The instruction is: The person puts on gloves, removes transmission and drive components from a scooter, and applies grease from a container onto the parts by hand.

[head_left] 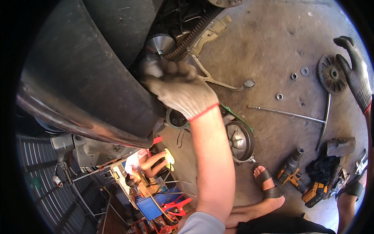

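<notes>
My left hand (183, 87), in a pale work glove with a red cuff, reaches in beside the dark body panel of a motor scooter (85, 78). Its fingers are curled and blurred by motion. Just past them sits a shiny cone-shaped pulley face (160, 43), with a toothed drive belt (191, 39) running off beside it. What the fingers hold, if anything, is smeared and partly hidden. At the right edge, my right hand (355, 72), gloved too, has its fingers stretched out and apart. It is next to a finned, toothed pulley disc (331, 76) on the floor.
A nut (279, 96), a washer (305, 71) and a T-handle wrench (290, 114) lie on the concrete. Near my feet are a cordless impact wrench (290, 167) and a round metal cover (239, 142). A kickstart lever (226, 84) juts out. Someone sits at lower left (144, 162).
</notes>
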A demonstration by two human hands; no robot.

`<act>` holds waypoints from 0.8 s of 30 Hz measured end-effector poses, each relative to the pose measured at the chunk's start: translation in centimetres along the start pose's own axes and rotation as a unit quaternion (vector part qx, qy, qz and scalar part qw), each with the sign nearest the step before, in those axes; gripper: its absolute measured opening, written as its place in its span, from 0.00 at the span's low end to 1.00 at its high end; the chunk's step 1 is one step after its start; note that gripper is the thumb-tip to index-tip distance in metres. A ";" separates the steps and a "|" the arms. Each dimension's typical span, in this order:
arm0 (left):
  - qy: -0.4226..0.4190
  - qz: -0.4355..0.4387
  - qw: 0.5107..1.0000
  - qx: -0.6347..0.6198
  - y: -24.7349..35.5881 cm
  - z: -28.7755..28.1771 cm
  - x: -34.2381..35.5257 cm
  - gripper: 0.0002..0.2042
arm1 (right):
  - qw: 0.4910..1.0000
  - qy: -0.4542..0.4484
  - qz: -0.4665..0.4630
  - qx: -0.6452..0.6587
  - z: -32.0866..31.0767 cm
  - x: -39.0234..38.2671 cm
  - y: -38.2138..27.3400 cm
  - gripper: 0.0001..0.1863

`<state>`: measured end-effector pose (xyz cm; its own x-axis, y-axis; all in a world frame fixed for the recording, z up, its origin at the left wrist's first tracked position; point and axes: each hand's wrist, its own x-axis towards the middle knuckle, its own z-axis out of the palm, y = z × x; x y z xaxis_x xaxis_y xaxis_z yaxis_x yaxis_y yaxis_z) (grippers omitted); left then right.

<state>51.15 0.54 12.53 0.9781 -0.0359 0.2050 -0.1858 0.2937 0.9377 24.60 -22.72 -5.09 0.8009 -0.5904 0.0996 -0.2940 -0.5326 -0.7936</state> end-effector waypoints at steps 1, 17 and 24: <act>-0.001 0.007 1.000 -0.007 0.4 0.3 -1.2 0.10 | 0.999 0.023 -0.018 -0.034 -1.1 0.6 -1.3 0.21; -0.203 -0.450 0.869 0.014 -3.8 -5.3 -22.2 0.36 | 0.994 0.011 -0.006 0.107 -0.8 -3.8 -9.7 0.14; -0.209 -0.456 0.861 -0.089 0.2 -5.7 -28.0 0.35 | 0.775 -0.208 0.236 0.548 -2.2 -12.0 -11.5 0.20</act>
<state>24.21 7.01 5.40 0.5836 -0.6589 -0.4746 0.6946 0.1023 0.7121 17.28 -10.84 4.19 0.9051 -0.1949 -0.3778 -0.1681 0.6522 -0.7392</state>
